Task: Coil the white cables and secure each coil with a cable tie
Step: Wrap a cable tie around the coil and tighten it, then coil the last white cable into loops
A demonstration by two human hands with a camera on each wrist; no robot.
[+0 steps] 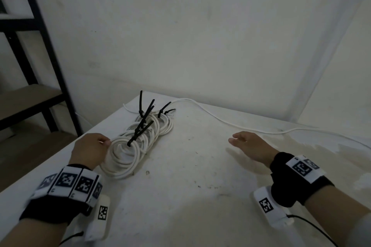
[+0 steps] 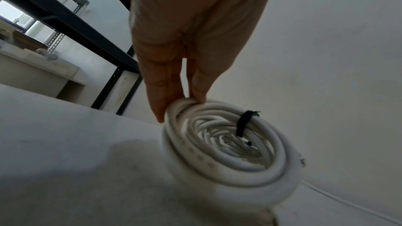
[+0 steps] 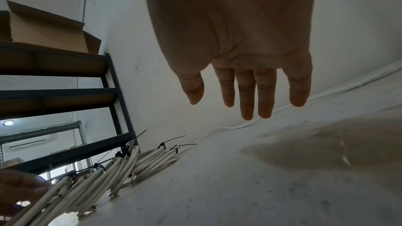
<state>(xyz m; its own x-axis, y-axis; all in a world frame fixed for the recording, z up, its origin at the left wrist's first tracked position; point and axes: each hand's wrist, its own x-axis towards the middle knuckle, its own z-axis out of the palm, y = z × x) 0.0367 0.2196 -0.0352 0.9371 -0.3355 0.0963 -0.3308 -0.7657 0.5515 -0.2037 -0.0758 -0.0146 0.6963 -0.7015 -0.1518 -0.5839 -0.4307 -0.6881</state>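
Observation:
Several coils of white cable (image 1: 144, 136) lie in a row on the white table (image 1: 200, 196), each bound by a black cable tie (image 1: 140, 132) with its tail sticking up. My left hand (image 1: 104, 146) rests its straight fingers (image 2: 165, 92) against the top rim of the nearest coil (image 2: 228, 152), whose tie (image 2: 243, 123) crosses the far side. My right hand (image 1: 236, 140) hovers open above the table to the right, fingers (image 3: 248, 102) spread and holding nothing. A loose white cable (image 1: 220, 121) trails along the table's back right.
A black metal shelf rack (image 1: 46, 46) stands left of the table, with a cardboard box (image 3: 47, 28) on an upper shelf. White walls close in behind and to the right. The table's left edge runs just beside my left hand.

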